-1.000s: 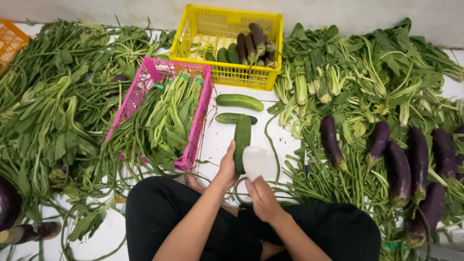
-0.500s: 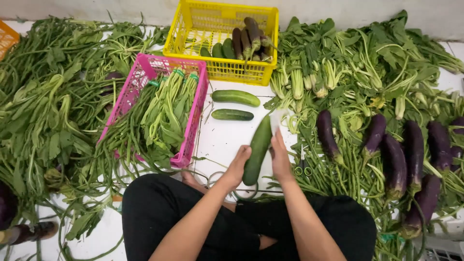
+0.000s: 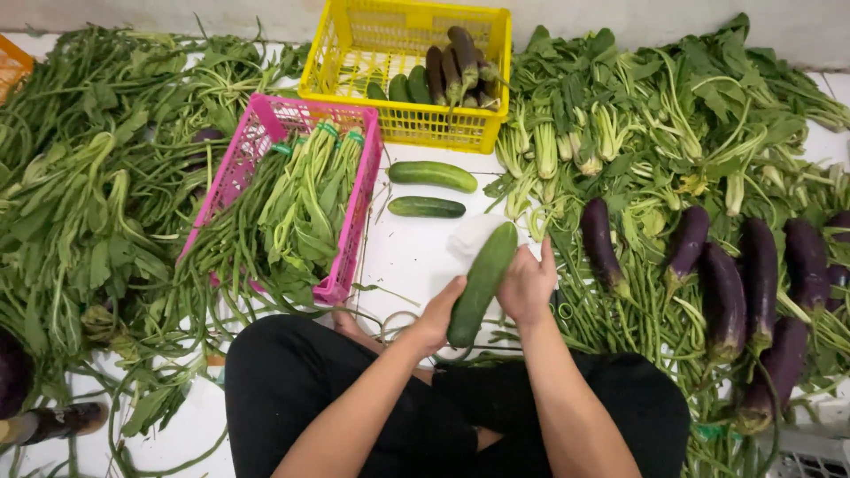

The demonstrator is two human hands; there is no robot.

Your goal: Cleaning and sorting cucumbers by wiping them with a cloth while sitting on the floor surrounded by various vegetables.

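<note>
Cucumber (image 3: 479, 285), long and dark green, sits between both hands just in front of the lap, tilted so its far tip points toward the yellow crate (image 3: 407, 75). I use that crate as my landmark. I read the tilt as a two-handed hold: near end propped low, far end free over the white floor (image 3: 403, 257).

Left hand (image 3: 436, 319) is at the near end of the cucumber, fingers curled partly round it from the left, thumb side up. Half closed, gripping. Right hand (image 3: 526, 288) is on the cucumber's right flank, around mid-length, fingers bent over it, also partly closed and in contact. I can't tell how firmly either one presses. Something pale and white (image 3: 469, 235) lies under the far tip; cloth or wrapper, I can't say which.

Two more cucumbers (image 3: 432, 175) lie loose side by side on the floor just on the near side of the yellow crate, crosswise, between it and the hands. Inside the crate are cucumbers and dark eggplants, stacked at its right end. Pink crate (image 3: 354, 226) is left of and nearer than the yellow one, holding bundled long beans (image 3: 301, 199). Right of the yellow crate: leafy greens (image 3: 637, 115), then a row of purple eggplants (image 3: 726, 283) closer in. Far left of it, heaps of stemmy greens (image 3: 80, 195).
</note>
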